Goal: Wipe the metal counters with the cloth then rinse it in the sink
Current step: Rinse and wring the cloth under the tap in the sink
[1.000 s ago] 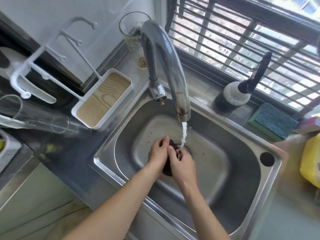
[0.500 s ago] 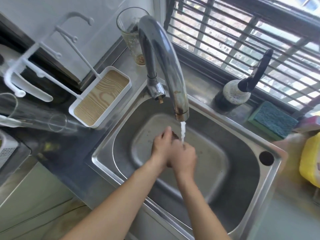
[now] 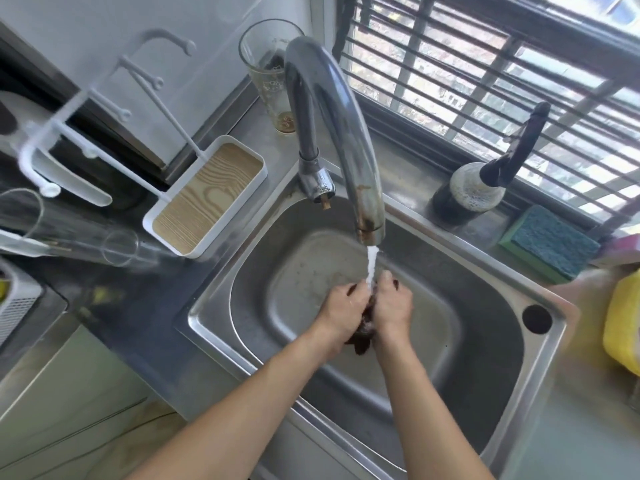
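Both hands, left (image 3: 341, 306) and right (image 3: 393, 304), gripped the dark cloth (image 3: 362, 336) bunched between them under the tap's stream (image 3: 371, 268) over the sink (image 3: 485, 358); hard wringing there could probably splash the worktop (image 3: 138, 327).

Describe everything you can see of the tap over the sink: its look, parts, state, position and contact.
The tap is a tall, curved spout of dull grey metal that rises from a shinier chrome base collar at the back rim of the sink and arches forward over the basin. Brown, rust-like staining marks the outlet end. It is running: a thin white stream falls from the outlet onto the dark cloth held between the left hand and right hand. Neither hand touches it.
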Tool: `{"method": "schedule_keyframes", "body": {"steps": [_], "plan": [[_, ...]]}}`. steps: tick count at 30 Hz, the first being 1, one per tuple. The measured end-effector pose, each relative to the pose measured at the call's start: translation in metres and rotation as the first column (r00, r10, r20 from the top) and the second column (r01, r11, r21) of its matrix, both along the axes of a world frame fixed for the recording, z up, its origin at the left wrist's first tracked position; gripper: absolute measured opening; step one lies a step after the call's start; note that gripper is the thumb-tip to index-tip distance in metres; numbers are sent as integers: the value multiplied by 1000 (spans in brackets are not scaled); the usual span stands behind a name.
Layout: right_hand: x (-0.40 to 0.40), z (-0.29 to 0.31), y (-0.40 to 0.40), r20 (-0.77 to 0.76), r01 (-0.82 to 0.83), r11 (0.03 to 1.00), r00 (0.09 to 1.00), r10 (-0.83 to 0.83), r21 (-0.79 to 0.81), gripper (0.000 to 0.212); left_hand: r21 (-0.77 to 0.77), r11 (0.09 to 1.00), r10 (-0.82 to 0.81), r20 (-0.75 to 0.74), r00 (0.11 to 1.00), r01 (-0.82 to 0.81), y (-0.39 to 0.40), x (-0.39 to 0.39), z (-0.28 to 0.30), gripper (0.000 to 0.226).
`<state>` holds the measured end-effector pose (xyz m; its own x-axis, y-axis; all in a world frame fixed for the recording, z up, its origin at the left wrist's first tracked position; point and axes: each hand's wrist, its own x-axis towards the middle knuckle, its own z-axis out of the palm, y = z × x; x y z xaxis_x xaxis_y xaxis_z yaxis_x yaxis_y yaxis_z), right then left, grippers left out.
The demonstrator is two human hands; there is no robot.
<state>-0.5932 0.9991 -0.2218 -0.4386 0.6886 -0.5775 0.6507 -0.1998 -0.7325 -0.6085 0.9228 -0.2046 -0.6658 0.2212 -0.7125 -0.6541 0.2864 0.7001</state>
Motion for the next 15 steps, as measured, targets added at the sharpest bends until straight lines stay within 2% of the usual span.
{"method": "schedule_keyframes", "body": {"steps": [2,4,5,6,8,10,12,13,15], "plan": [[4,12,-13,-48,-80,995,995,83,63,35,-25,996,86,65,994,-84,-2,-12,-5,37],[16,28,-37,-111,-217,963,965,236,158,31,-12,966,258,176,950,-260,-9,-29,-10,38],[20,33,-44,-137,-260,945,947,290,200,30,-7,956,289,184,940,-293,-11,-32,-13,38],[21,33,-44,-133,-264,939,946,297,221,30,6,967,252,164,954,-256,-13,-32,-10,39],[12,21,-28,-58,-159,971,983,172,181,36,21,999,41,75,996,-43,-12,-22,-3,42],[4,5,-6,27,-33,997,999,31,69,37,73,994,-87,28,996,85,-14,-10,-1,37],[2,-4,10,96,83,996,992,-80,-26,34,175,983,-65,26,998,59,-17,-8,-7,21],[2,-4,15,95,160,984,984,-153,-71,30,211,978,-12,68,998,-3,-20,-10,-11,15],[6,3,19,56,305,923,952,-300,-234,15,236,965,64,207,976,-113,-28,-15,-16,18]]}}
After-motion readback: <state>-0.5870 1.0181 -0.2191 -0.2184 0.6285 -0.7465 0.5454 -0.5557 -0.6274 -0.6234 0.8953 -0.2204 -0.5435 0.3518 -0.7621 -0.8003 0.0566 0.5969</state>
